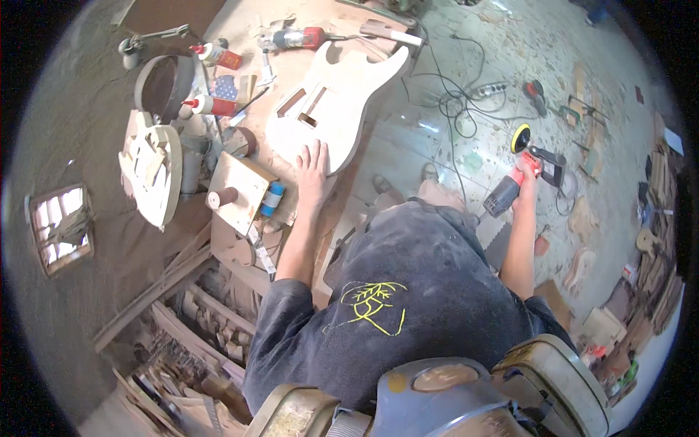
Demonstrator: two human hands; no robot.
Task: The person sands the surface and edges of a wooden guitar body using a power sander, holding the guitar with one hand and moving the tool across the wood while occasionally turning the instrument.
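A pale wooden electric guitar body [341, 98] with cut-out cavities lies flat on the workbench. My left hand [312, 169] rests on its near end, fingers stretched out and pressed lightly to the wood. Out to the right, above the floor, my right hand [526, 176] grips a red and black power sander [502, 195]. The sander's round pad [520, 138] has a yellow edge and stands clear of the guitar body. A black side handle [552, 166] sticks out near its head.
Left of the guitar body are glue bottles [212, 105], a blue roll [271, 199] and a wooden block jig [240, 182]. Another power tool [295, 38] lies at the bench's far side. Black cables [466, 102] trail over the dusty floor. Wood scraps [196, 313] fill the lower left.
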